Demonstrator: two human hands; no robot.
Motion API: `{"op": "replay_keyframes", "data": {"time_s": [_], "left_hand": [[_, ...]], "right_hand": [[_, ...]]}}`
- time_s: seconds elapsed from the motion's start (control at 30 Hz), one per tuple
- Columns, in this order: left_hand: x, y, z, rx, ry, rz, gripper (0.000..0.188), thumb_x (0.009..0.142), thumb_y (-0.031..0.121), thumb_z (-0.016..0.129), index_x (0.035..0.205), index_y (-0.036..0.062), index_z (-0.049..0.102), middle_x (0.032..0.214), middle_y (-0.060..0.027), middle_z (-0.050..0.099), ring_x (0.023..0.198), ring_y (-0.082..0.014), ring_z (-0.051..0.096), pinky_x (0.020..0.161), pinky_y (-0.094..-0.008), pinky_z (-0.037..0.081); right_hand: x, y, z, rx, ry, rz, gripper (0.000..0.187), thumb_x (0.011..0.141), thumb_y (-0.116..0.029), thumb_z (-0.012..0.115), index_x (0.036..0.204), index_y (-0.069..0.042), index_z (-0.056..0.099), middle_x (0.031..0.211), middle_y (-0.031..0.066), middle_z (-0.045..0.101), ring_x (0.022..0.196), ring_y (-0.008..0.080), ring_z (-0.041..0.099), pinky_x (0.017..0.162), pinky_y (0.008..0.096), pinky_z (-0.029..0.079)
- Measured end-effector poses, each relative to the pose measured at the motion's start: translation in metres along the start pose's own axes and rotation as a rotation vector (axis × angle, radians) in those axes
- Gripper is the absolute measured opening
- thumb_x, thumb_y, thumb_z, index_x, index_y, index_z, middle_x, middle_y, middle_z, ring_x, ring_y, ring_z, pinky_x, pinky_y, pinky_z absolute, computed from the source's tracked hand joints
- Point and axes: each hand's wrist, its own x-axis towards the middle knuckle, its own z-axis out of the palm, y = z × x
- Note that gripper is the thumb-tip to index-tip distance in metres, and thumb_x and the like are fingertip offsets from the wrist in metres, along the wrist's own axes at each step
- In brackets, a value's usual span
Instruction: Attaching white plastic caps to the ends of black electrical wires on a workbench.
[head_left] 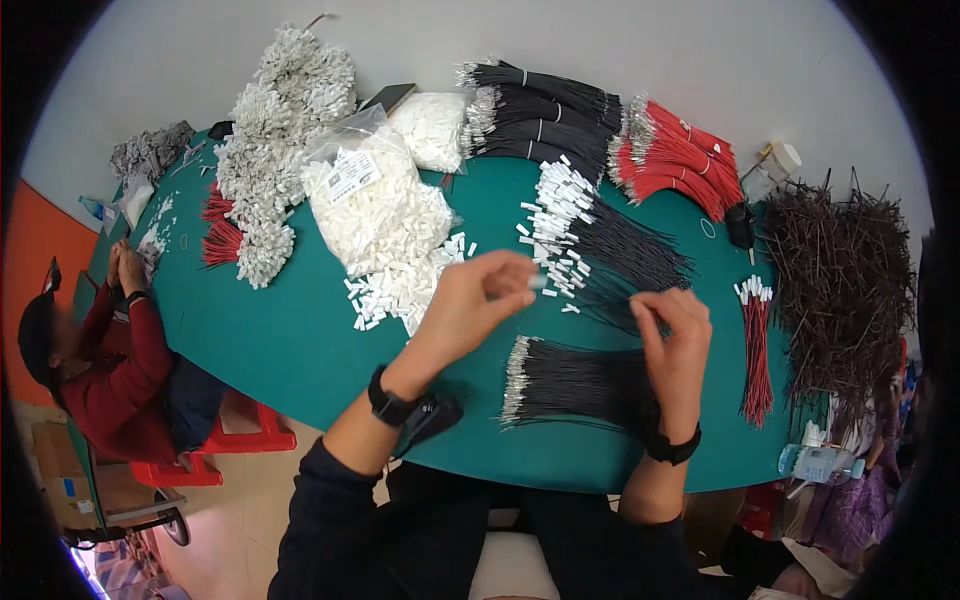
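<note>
My left hand point(478, 300) is closed in a pinch, slightly blurred, with a small white plastic connector housing point(538, 282) at its thumb and fingertips. To its right, my right hand point(678, 335) pinches a thin black wire point(612, 300), its fingertips pressed together. Beyond both hands lies a pile of black wires point(630, 245) with white housings point(560, 215) on their left ends. Nearer to me, a flat bundle of black wires point(585, 385) has bare metal terminals point(516, 380) on its left ends; my right wrist is over its right end.
Loose white housings point(385, 300) spill from a plastic bag point(345, 190) on the green table point(310, 320). Black bundles point(550, 115) and red bundles point(680, 165) line the back. Brown wires point(840, 290) heap at right. A person in a red top point(120, 390) works at far left.
</note>
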Motion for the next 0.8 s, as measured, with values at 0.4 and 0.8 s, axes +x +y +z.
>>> {"op": "replay_keyframes", "data": {"time_s": [0.4,0.8], "left_hand": [[0.049,-0.051,-0.033,1.116,0.103,0.211,0.018,0.073,0.006,0.081,0.09,0.0087,0.077,0.097,-0.0079,0.069,0.099,-0.0302,0.061,0.088,-0.0398,0.052],[0.008,-0.006,-0.019,0.564,0.048,0.364,0.012,0.084,0.006,0.077,0.096,0.0048,0.075,0.095,-0.0122,0.07,0.092,-0.0328,0.067,0.08,-0.0404,0.052]], "right_hand": [[-0.021,-0.017,0.035,0.104,-0.441,-0.142,0.019,0.08,-0.006,0.077,0.099,-0.004,0.072,0.097,0.0116,0.068,0.096,0.0338,0.064,0.084,0.0437,0.053],[-0.023,-0.012,0.048,0.066,-0.483,-0.149,0.002,0.084,-0.005,0.072,0.084,-0.004,0.07,0.085,0.0095,0.064,0.086,0.0321,0.064,0.078,0.0437,0.052]]}}
